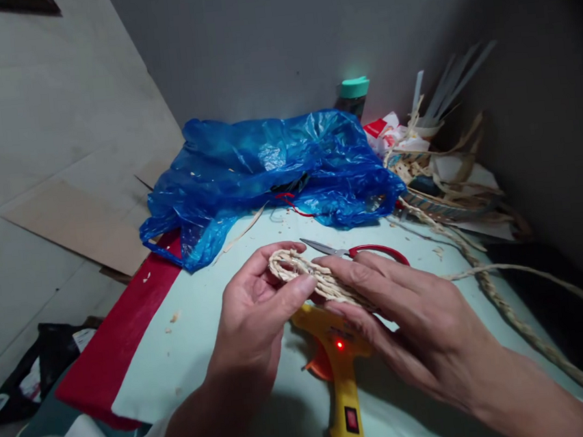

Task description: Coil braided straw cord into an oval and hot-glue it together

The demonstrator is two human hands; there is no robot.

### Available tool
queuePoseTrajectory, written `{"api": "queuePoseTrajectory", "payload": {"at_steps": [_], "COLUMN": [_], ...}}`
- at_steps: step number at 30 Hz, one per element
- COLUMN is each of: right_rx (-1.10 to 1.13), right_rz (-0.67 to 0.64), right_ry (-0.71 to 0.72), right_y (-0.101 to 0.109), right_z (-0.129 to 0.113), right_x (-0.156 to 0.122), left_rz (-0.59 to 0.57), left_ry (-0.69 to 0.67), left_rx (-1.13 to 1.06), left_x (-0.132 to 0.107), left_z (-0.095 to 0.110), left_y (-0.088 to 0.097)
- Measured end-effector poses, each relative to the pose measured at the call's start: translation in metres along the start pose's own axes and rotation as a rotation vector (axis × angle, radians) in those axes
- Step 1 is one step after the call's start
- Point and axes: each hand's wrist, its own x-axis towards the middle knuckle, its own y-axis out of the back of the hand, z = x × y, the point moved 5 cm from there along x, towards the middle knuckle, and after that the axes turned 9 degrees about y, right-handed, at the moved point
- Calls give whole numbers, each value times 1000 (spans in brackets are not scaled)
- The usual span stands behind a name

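Between both hands is a small oblong coil of pale braided straw cord (329,285), held above the table. My left hand (258,304) pinches its rounded end, the thumb pressing on the near side. Fingers of my right hand (408,310) close over the coil's other end and hide part of it. Directly below lies a yellow glue gun (345,385) with an orange trigger and a lit red light. Just behind the hands rest scissors (380,250) with red handles. A strand of cord (502,267) runs off to the right.
A crumpled blue plastic bag (265,159) spreads across the back of the table. At the right rear stand a basket of straw scraps (439,197), glue sticks (456,82) and a green-lidded jar (354,92). A thick braid (507,314) trails down the right side. Cardboard (76,225) lies left.
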Motion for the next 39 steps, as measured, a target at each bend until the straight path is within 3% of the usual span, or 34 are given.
{"api": "queuePoseTrajectory", "payload": {"at_steps": [4,9,18,22,26,30,32,36,39], "right_rx": [33,22,-4,-14,-19,23,45,116,132], "right_rz": [-6,-20,-54,-21,-26,-106,-133,-182,-213], "right_ry": [-9,15,70,92,86,62,49,16,-10], "right_y": [2,2,3,7,7,3,0,-8,-14], "right_z": [-1,-2,-3,-2,-1,-2,-2,-2,0], "right_x": [2,3,0,0,1,0,0,-1,-2], "left_rz": [19,-42,-104,-107,-15,-11,-36,-198,-219], "left_ry": [31,53,-86,-143,-371,-643,-719,-951,-1137], "left_rx": [-3,22,134,282,639,928,1011,1165,1223], "left_x": [-2,-6,-1,-5,-9,-14,-15,-20,-24], "left_z": [0,3,3,12,28,37,38,37,38], "left_y": [-1,-5,0,-4,-2,-1,-1,-6,-5]}}
